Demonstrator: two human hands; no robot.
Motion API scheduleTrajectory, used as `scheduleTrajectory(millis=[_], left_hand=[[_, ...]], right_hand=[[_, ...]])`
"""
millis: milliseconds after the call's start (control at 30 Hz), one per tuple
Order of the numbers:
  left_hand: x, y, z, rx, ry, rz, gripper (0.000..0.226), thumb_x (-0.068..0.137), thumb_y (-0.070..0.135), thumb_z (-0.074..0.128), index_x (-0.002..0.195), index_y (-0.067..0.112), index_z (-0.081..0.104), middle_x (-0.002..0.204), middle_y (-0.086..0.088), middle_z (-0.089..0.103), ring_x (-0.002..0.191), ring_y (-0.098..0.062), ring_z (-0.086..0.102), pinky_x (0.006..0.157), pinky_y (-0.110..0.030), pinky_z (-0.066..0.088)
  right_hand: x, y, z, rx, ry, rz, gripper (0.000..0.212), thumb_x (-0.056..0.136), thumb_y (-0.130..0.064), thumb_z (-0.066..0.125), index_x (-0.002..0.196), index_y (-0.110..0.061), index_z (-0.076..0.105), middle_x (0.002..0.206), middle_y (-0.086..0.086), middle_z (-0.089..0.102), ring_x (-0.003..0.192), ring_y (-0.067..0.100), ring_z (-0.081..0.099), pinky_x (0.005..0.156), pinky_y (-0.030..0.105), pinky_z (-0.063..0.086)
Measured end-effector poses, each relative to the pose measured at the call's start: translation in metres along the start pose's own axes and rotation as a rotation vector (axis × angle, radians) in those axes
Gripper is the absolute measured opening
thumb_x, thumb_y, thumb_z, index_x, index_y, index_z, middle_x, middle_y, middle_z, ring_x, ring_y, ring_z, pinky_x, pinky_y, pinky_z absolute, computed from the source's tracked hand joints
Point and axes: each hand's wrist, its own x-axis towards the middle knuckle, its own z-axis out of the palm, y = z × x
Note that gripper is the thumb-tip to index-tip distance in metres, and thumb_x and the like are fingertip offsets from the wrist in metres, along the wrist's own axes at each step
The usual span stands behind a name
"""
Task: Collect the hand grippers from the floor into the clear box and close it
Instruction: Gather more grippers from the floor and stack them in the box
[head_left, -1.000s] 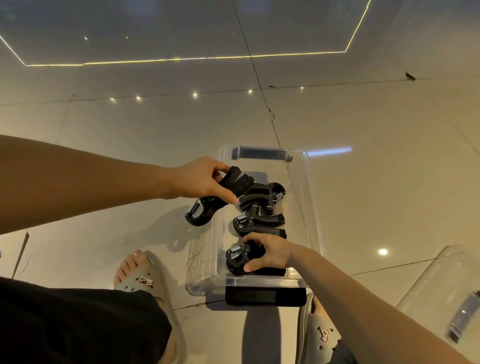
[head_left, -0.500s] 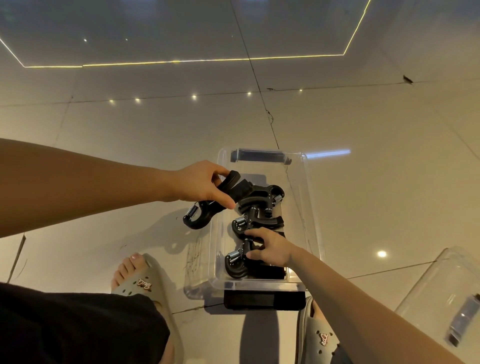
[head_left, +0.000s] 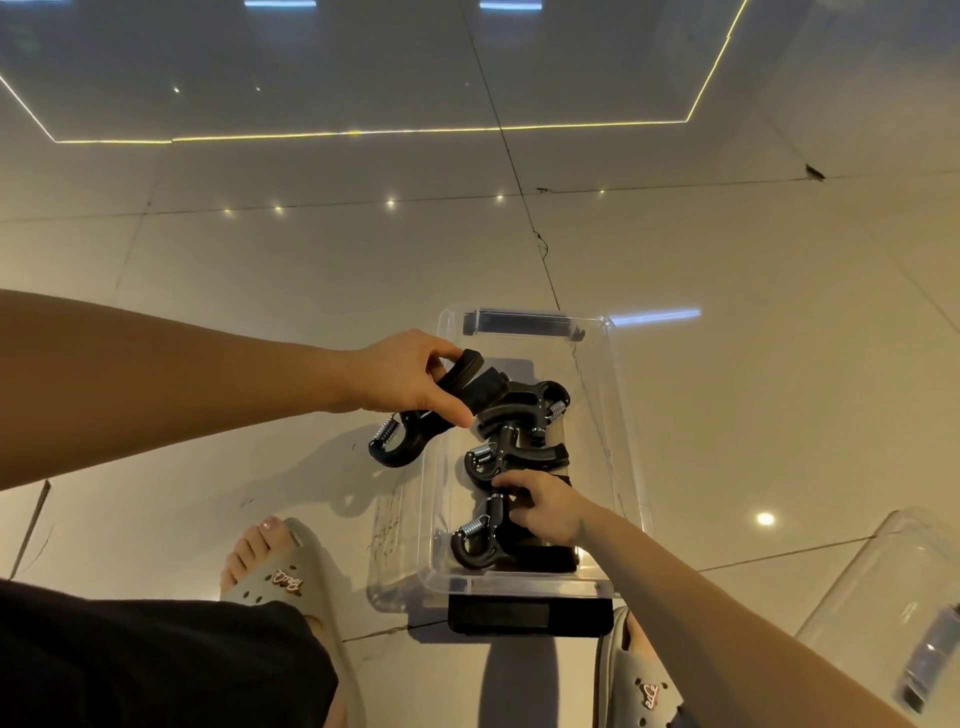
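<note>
Hand grippers number four, all black with steel springs. One hand gripper (head_left: 397, 456) is in the left hand (head_left: 400, 379), whose fingers and thumb clench round its two handles. Its spring end hangs below those fingers, outside the clear box (head_left: 629, 467) and just beside the left wall, while the handle tips beyond the fingertips reach over the rim.

Three more lie in a row inside the box. The far gripper (head_left: 519, 402) lies just past the left thumb tip, close against the held one's handles. The middle gripper (head_left: 511, 457) lies between the two hands, its loop at the right thumb. The near gripper (head_left: 467, 558) lies under the right hand (head_left: 545, 506), whose fingers curl down round its handles and grasp them. Its spring and loop stick out to the left of those fingers.

The box stands open on the tiled floor (head_left: 260, 312), with a black latch (head_left: 530, 616) on the end by the right wrist and a far latch (head_left: 519, 323) beyond the left fingertips.

A clear plastic piece (head_left: 883, 597) with a dark clip lies well right of the right forearm; whether it is a lid I cannot tell. A grey sandal (head_left: 291, 587) shows below the left forearm, and a second sandal (head_left: 644, 686) under the right forearm.
</note>
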Motion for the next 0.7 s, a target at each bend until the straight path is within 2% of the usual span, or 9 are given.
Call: scheduleTrajectory(millis=[67, 133, 200, 233, 300, 367, 500, 600, 700], left_hand=[[0.0, 0.001, 0.0, -0.002, -0.002, 0.012, 0.077, 0.078, 0.031, 0.084, 0.145, 0.02, 0.049, 0.098, 0.0, 0.071, 0.089, -0.019, 0.072, 0.081, -0.027, 0.058], [0.0, 0.005, 0.002, 0.005, -0.007, 0.041, 0.076, 0.077, 0.032, 0.085, 0.144, 0.021, 0.05, 0.096, 0.0, 0.071, 0.087, -0.018, 0.073, 0.08, -0.027, 0.059], [0.002, 0.01, 0.004, 0.04, 0.012, 0.069, 0.075, 0.077, 0.035, 0.085, 0.142, 0.02, 0.051, 0.097, 0.0, 0.071, 0.086, -0.016, 0.072, 0.079, -0.026, 0.059], [0.003, 0.012, 0.005, 0.061, 0.033, 0.076, 0.073, 0.077, 0.037, 0.084, 0.14, 0.02, 0.052, 0.096, 0.0, 0.071, 0.084, -0.015, 0.072, 0.078, -0.025, 0.059], [0.004, 0.018, 0.006, 0.095, 0.067, 0.094, 0.073, 0.076, 0.042, 0.083, 0.138, 0.02, 0.053, 0.094, 0.0, 0.071, 0.081, -0.014, 0.071, 0.075, -0.024, 0.059], [0.006, 0.024, 0.006, 0.139, 0.068, 0.133, 0.073, 0.075, 0.046, 0.083, 0.137, 0.021, 0.054, 0.093, 0.003, 0.07, 0.08, -0.012, 0.07, 0.071, -0.019, 0.055], [0.009, 0.033, 0.014, 0.229, 0.066, 0.233, 0.067, 0.072, 0.052, 0.083, 0.129, 0.026, 0.06, 0.091, 0.011, 0.067, 0.08, -0.007, 0.066, 0.067, -0.012, 0.046], [0.013, 0.033, 0.017, 0.269, 0.052, 0.254, 0.071, 0.073, 0.056, 0.081, 0.133, 0.026, 0.058, 0.094, 0.014, 0.065, 0.085, -0.005, 0.064, 0.074, -0.016, 0.048], [0.017, 0.032, 0.014, 0.338, 0.034, 0.261, 0.076, 0.074, 0.06, 0.078, 0.137, 0.027, 0.054, 0.101, 0.012, 0.066, 0.092, -0.007, 0.064, 0.081, -0.02, 0.049]], right_hand=[[-0.002, -0.001, -0.001, 0.059, 0.029, 0.006, 0.056, 0.097, -0.004, 0.055, 0.149, -0.022, 0.047, 0.144, 0.005, 0.053, 0.134, 0.024, 0.049, 0.112, 0.034, 0.039], [-0.005, -0.008, -0.009, 0.179, 0.155, -0.01, 0.044, 0.098, -0.006, 0.053, 0.14, -0.02, 0.057, 0.131, 0.004, 0.061, 0.125, 0.022, 0.056, 0.101, 0.029, 0.046], [-0.014, -0.029, -0.029, 0.49, 0.351, -0.004, 0.024, 0.101, -0.014, 0.053, 0.119, -0.014, 0.069, 0.105, 0.003, 0.069, 0.106, 0.023, 0.066, 0.086, 0.031, 0.053], [-0.02, -0.042, -0.043, 0.705, 0.417, -0.011, 0.023, 0.104, -0.021, 0.051, 0.111, -0.01, 0.07, 0.094, 0.006, 0.071, 0.095, 0.026, 0.069, 0.084, 0.037, 0.056], [-0.034, -0.064, -0.071, 1.001, 0.436, -0.062, 0.041, 0.106, -0.038, 0.046, 0.109, -0.005, 0.069, 0.084, 0.01, 0.071, 0.079, 0.026, 0.069, 0.08, 0.043, 0.058], [-0.045, -0.08, -0.088, 0.996, 0.392, -0.115, 0.046, 0.103, -0.046, 0.048, 0.114, -0.006, 0.067, 0.084, 0.01, 0.07, 0.074, 0.023, 0.069, 0.072, 0.04, 0.06], [-0.052, -0.091, -0.09, 0.855, 0.378, -0.172, 0.034, 0.098, -0.026, 0.063, 0.107, 0.007, 0.068, 0.089, 0.015, 0.069, 0.075, 0.026, 0.072, 0.066, 0.035, 0.061], [-0.051, -0.082, -0.089, 0.836, 0.402, -0.173, 0.03, 0.099, -0.015, 0.061, 0.104, 0.013, 0.066, 0.092, 0.018, 0.07, 0.08, 0.025, 0.073, 0.067, 0.031, 0.06], [-0.049, -0.079, -0.086, 0.805, 0.46, -0.166, 0.024, 0.099, -0.01, 0.06, 0.103, 0.013, 0.067, 0.093, 0.019, 0.071, 0.079, 0.021, 0.073, 0.067, 0.028, 0.059]])
